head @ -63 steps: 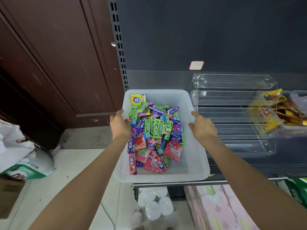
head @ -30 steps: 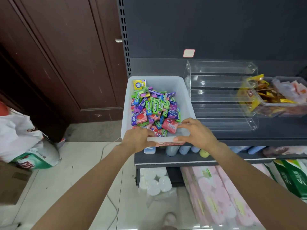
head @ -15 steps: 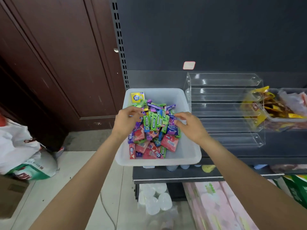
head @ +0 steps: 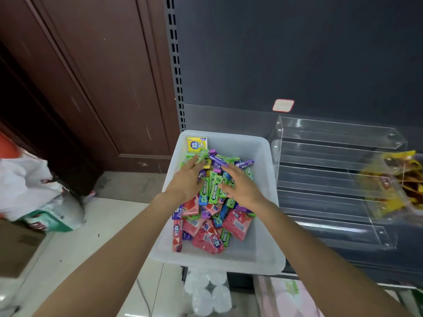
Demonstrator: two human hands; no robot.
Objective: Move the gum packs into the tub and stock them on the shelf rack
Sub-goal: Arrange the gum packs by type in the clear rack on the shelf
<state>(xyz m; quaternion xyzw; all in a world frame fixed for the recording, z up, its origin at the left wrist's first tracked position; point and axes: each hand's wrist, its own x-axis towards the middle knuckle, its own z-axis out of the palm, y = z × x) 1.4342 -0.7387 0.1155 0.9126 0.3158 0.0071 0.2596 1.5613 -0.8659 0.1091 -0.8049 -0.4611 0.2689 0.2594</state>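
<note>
Both hands have advanced deeper over the gum packs [head: 214, 202] since half a second ago. Packs lie heaped in the white tub [head: 263, 252], which sits on the shelf edge beside the clear acrylic rack [head: 332, 179]. Left hand [head: 186, 181] and right hand [head: 240, 186] rest on the pile, fingers extended, gripping nothing. Yellow snack packets [head: 398, 179] lie at right.

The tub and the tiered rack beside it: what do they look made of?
The tub looks like moulded plastic, milky white and slightly translucent, with rounded corners and a soft matte sheen. The tiered rack looks like clear acrylic, possibly another rigid clear plastic: the dark shelf shows through it, and its edges and steps catch bright glossy highlights.
</note>
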